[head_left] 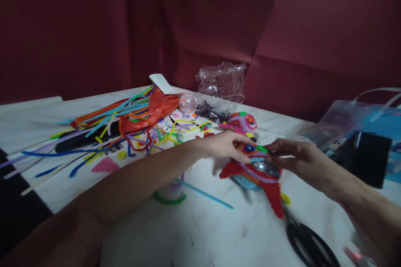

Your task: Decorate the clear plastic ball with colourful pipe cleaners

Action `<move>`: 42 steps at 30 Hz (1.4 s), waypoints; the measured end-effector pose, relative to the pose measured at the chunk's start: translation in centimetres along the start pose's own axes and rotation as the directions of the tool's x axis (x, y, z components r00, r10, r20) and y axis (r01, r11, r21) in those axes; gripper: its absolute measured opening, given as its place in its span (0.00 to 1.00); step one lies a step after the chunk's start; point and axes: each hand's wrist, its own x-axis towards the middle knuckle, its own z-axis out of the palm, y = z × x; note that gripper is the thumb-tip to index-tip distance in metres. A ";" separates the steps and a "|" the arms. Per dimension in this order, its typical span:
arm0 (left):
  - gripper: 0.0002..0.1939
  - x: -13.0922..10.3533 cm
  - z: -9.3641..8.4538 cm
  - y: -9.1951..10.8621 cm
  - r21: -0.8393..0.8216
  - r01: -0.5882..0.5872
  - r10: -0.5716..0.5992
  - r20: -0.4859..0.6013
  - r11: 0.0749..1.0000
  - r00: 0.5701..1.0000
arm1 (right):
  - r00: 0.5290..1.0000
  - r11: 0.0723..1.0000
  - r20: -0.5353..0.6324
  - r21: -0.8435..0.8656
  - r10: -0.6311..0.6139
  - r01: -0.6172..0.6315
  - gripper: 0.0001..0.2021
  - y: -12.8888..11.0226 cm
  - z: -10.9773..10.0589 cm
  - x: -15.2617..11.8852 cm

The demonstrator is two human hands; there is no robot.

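Observation:
A round pipe-cleaner craft (250, 177), with coloured coils, red fins and a shiny clear patch, rests on the white table between my hands. My left hand (225, 147) grips its upper left side, thumb in front and fingers behind. From the right, my right hand (294, 156) pinches its upper edge near a green round piece, fingers bent. Just behind it lies a second coiled craft (242, 122), pink and multicoloured. Black-handled scissors (308, 242) lie in front, their tips near a small yellow piece (285, 198). A light-blue pipe cleaner (205, 194) lies left of the craft.
Loose pipe cleaners (109, 110) and a red plastic bag (163, 106) spread over the left. A clear ball (188, 103) and a crumpled clear bag (222, 82) stand at the back. At right are a black flat object (371, 158) and a translucent bag (336, 121).

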 end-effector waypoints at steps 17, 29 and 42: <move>0.24 -0.3 0.9 0.0 0.058 -0.009 0.017 -0.134 0.998 0.991 | 1.000 1.000 -0.028 -0.003 0.011 -0.011 0.15 -0.8 0.2 -0.5; 0.19 1.3 0.3 0.1 0.186 -0.064 0.079 -0.078 0.980 0.994 | 1.000 1.000 -0.006 0.001 0.021 -0.021 0.16 0.1 0.2 0.0; 0.18 1.0 0.5 1.9 0.587 0.079 0.024 -0.165 0.805 0.986 | 0.988 0.998 0.146 0.038 -0.046 0.041 0.17 -0.4 -0.1 1.3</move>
